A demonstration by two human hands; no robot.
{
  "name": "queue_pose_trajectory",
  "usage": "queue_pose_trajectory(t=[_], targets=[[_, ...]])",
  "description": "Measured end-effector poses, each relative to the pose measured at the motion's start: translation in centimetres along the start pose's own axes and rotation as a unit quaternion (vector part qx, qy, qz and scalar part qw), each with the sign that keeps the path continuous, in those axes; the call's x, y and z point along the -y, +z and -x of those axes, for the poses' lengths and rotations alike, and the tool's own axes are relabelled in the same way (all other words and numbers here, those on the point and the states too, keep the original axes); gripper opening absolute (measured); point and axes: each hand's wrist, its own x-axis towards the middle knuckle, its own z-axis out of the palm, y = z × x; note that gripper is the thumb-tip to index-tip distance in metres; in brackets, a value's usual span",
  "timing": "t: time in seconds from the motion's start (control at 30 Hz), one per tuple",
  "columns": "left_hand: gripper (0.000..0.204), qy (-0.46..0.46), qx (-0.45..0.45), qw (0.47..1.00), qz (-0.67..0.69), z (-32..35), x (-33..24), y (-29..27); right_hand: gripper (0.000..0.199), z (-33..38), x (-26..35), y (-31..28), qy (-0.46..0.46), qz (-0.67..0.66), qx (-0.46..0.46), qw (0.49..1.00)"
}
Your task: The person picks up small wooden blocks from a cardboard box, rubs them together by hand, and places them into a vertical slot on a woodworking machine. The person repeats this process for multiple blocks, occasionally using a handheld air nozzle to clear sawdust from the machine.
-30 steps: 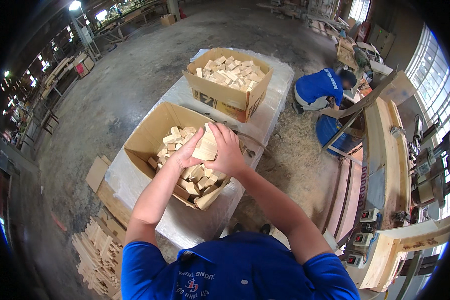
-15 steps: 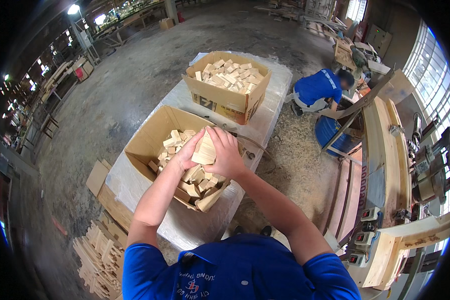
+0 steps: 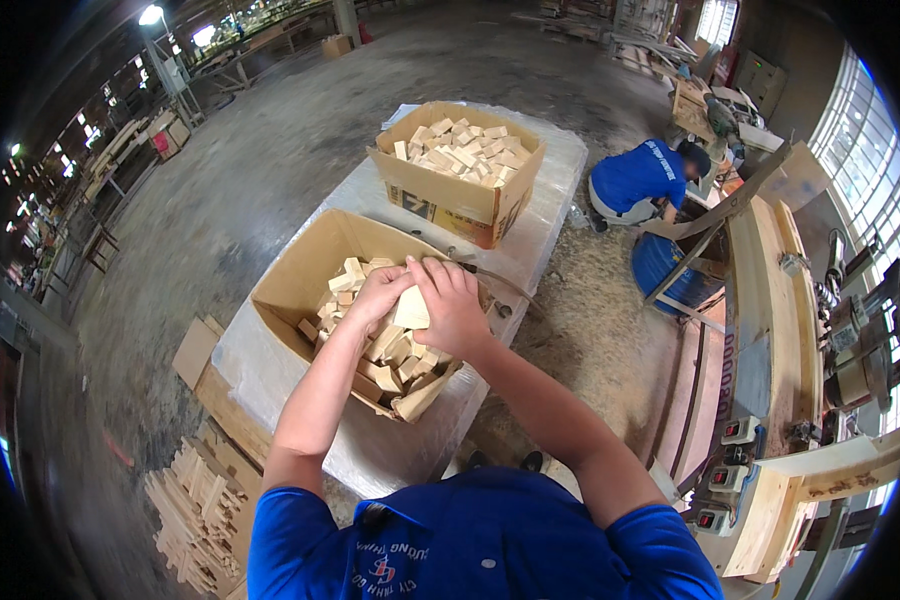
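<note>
Above the nearer cardboard box [image 3: 315,250], my two hands meet around a pale wood block [image 3: 412,308]. My left hand [image 3: 379,298] grips it from the left, fingers curled over its top. From the right, my right hand [image 3: 452,305] closes on the same block, its fingers covering part of it. Underneath, several loose wood blocks [image 3: 385,375] of uneven shape fill the box. Its near flap is bent and torn.
Behind it stands a second cardboard box [image 3: 450,213] heaped with small wood blocks, on a plastic-wrapped table [image 3: 260,345]. A co-worker [image 3: 638,180] crouches beside a blue drum [image 3: 665,272]. Wood strips [image 3: 198,510] lie at lower left; a machine bench [image 3: 765,330] runs along the right.
The block has turned between my hands, showing less of its face. My left fingers have moved up and over it, closer to the right hand.
</note>
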Motion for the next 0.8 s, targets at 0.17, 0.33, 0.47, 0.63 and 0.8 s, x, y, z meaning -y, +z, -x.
queue_pose_trajectory(t=[0.17, 0.33, 0.47, 0.63, 0.8], targets=[[0.026, -0.026, 0.022, 0.999, 0.002, 0.0, -0.3, -0.6, 0.097, -0.1, 0.3, 0.5, -0.008, 0.015, -0.009, 1.000], [0.029, -0.062, 0.046, 0.993, -0.094, -0.9, 0.7, -1.1, 0.095, 0.3, -0.1, 0.1, 0.037, 0.040, -0.008, 0.999], [0.028, -0.022, 0.062, 0.973, -0.222, -1.9, -0.9, 3.3, 0.094, 0.9, -3.9, -1.6, 0.071, -0.005, -0.006, 0.997], [0.030, -0.028, -0.002, 0.980, -0.195, -2.5, 1.8, 4.5, 0.095, 2.7, -6.0, -4.6, 0.014, -0.045, 0.006, 0.999], [0.029, 0.029, 0.041, 0.975, -0.215, -3.6, 0.5, 11.6, 0.099, 5.5, -9.9, -8.4, 0.010, -0.040, -0.044, 0.998]])
